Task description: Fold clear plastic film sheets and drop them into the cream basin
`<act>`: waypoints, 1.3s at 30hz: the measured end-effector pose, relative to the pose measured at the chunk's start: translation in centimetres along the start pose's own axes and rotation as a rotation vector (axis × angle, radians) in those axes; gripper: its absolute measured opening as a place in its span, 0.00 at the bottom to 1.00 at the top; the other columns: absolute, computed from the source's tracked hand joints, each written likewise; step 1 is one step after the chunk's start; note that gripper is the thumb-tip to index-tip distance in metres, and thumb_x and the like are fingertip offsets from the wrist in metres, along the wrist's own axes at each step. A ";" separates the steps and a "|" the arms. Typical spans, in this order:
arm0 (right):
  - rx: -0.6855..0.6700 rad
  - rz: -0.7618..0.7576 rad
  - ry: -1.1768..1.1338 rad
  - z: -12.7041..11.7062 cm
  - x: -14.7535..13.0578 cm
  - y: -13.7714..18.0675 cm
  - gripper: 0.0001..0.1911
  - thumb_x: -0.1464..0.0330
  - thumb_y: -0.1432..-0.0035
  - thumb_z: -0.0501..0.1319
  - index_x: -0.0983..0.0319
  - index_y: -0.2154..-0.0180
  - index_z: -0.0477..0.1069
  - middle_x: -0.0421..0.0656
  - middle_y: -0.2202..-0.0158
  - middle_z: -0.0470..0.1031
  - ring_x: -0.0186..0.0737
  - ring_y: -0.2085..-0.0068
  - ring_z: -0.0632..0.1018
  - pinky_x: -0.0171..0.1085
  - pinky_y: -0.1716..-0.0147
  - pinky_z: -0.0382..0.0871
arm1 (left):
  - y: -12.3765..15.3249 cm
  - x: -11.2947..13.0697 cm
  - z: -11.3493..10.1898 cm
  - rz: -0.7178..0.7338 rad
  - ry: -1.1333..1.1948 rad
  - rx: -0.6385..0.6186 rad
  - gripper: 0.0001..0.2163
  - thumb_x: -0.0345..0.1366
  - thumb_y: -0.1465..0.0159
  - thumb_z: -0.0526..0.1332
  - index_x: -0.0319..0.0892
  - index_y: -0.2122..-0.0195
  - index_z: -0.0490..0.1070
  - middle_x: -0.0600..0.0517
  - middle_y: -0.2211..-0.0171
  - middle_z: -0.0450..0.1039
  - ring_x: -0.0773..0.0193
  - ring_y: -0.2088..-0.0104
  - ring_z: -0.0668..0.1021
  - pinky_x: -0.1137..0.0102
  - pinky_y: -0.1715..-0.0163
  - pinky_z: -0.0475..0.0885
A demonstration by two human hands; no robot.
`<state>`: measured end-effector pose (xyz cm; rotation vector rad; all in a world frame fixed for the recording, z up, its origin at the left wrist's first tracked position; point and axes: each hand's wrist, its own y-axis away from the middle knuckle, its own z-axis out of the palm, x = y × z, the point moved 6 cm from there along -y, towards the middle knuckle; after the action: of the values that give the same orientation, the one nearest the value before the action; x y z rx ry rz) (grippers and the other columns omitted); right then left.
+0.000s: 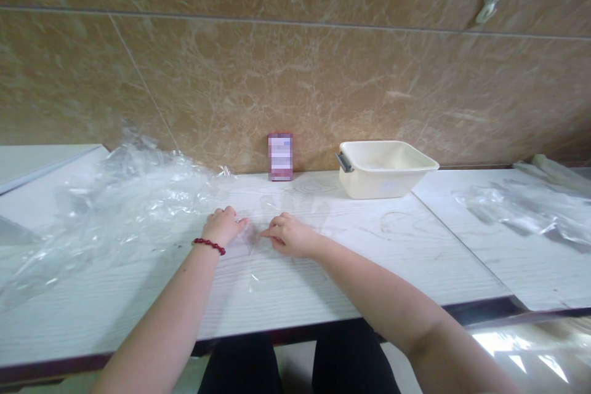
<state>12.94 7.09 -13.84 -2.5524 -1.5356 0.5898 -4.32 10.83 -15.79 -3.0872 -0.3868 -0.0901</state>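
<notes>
A thin sheet of clear plastic film (252, 280) lies in front of me, so see-through that its edges are hard to make out. My left hand (223, 226), with a dark red bead bracelet (210, 244) at the wrist, rests on the left part of the film, thumb spread away from the fingers. Just across from it, my right hand (292, 235) has its fingers drawn together at the film, index finger pointing left. A small gap separates the two hands. Beyond the right hand, more clear plastic (314, 209) lies flat on the table.
A big heap of crumpled clear plastic (143, 188) covers the left side, beside a white box-like panel (50, 166). A cream plastic tub (383, 188) and an upright blurred card (281, 157) stand by the marble wall (295, 74). More plastic (530, 206) lies at right.
</notes>
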 end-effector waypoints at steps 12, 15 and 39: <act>-0.062 0.011 0.008 0.9 -0.1 0.1 0.18 0.70 0.49 0.52 0.55 0.55 0.66 0.45 0.62 0.65 0.38 0.60 0.63 0.41 0.59 0.57 | 0.0 1.2 0.0 0.108 0.156 -0.059 0.12 0.41 0.46 0.49 0.40 0.73 0.67 0.46 0.72 0.72 0.59 0.70 0.73 0.70 0.70 0.64; -0.072 0.018 0.011 0.9 -0.1 0.2 0.18 0.70 0.49 0.53 0.55 0.55 0.66 0.45 0.61 0.64 0.39 0.60 0.63 0.41 0.58 0.56 | 0.3 1.3 -0.7 0.075 0.317 -0.002 0.11 0.41 0.47 0.49 0.40 0.74 0.64 0.48 0.75 0.71 0.61 0.73 0.73 0.71 0.73 0.64; 0.390 0.277 -0.232 -0.9 2.5 0.0 0.19 0.68 0.52 0.56 0.63 0.56 0.57 0.45 0.59 0.66 0.35 0.58 0.66 0.37 0.59 0.59 | 2.5 4.6 -2.5 0.244 1.112 -0.038 0.23 0.42 0.55 0.62 0.39 0.59 0.58 0.52 0.76 0.71 0.65 0.74 0.73 0.70 0.72 0.66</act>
<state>14.34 9.35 -13.75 -2.4634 -0.9921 1.1282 0.63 9.40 -13.03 -2.5218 0.0540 -1.6530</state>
